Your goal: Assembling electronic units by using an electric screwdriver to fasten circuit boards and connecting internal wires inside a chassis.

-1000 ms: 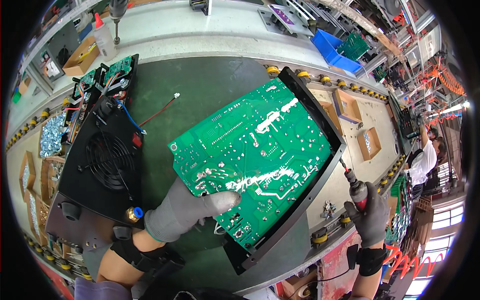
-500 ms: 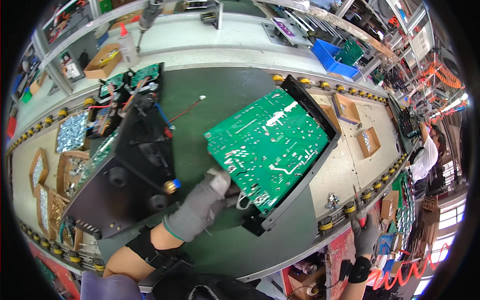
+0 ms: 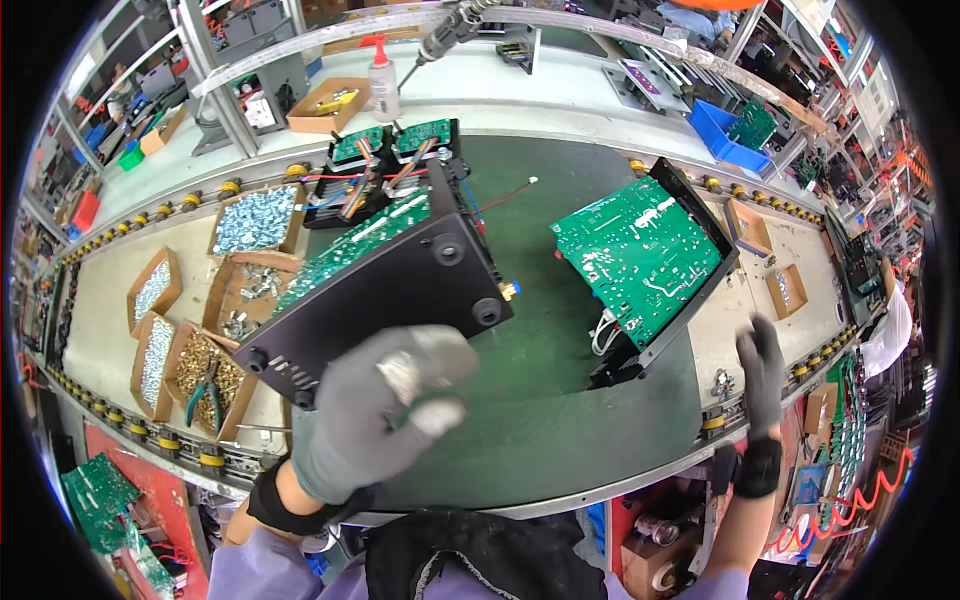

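My left hand [image 3: 385, 415], in a grey glove, hovers just in front of a black metal case [image 3: 385, 290] with round rubber feet. Its thumb and fingers are apart and nothing shows between them. On the right, my gloved right hand [image 3: 762, 375] is raised by the table's edge, fingers stretched out and no tool in sight. Between the hands and farther off, a large green circuit board [image 3: 640, 255] leans tilted on a black metal panel [image 3: 690, 290], with white wires at its lower corner. Neither hand touches that board.
Boxes of loose hardware stand left: silvery screws [image 3: 255, 220], brass-coloured parts [image 3: 190, 360] with pliers [image 3: 208, 395] on them. Boards with ribbon cables [image 3: 375, 165] lie behind the case. An electric screwdriver [image 3: 450, 35] hangs above a bottle [image 3: 382, 85]. Yellow rollers [image 3: 212, 455] line the edges.
My left hand has left the circuit board and moved left to the case. The red-handled screwdriver no longer shows in my right hand, whose fingers have straightened. The whole view has shifted.
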`<state>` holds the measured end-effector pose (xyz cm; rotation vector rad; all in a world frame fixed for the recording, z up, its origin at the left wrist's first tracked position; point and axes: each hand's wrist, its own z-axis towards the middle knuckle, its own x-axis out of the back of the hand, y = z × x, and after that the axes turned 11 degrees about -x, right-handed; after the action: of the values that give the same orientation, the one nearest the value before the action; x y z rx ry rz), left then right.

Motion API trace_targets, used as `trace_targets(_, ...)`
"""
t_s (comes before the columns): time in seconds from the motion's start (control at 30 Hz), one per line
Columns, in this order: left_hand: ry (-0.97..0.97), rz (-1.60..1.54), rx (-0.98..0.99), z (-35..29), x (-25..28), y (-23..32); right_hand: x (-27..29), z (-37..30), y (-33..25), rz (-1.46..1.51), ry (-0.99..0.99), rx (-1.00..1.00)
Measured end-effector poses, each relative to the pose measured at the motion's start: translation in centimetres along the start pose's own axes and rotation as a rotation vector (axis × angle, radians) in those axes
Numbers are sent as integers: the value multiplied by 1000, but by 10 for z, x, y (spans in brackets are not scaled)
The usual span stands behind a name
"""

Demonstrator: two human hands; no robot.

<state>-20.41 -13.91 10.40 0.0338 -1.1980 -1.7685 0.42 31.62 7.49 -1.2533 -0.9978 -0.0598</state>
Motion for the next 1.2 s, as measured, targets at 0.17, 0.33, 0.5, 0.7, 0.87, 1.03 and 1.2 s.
trace_targets(0.17,239,691,-59,-7,44,-22,-89,39,-85,321,-185,-333)
trace_targets(0.33,186,765,54,-18,57,-48,-96,64,-46,422,-82,-249)
trace_targets(0.5,202,793,67,-22,55,-53,-87,45,-23,702,-260,-38)
trace_targets(0.7,222,803,79,-21,52,-51,-91,38,2,545,-563,170)
trace_targets(0.87,203,761,148,-23,50,-53,-45,86,8,-2,-283,81)
trace_targets(1.03,213,736,166,-22,47,-55,-12,-30,33,647,-290,97)
trace_targets(1.2,233,656,216,-20,47,-53,-63,-113,51,313,260,267)
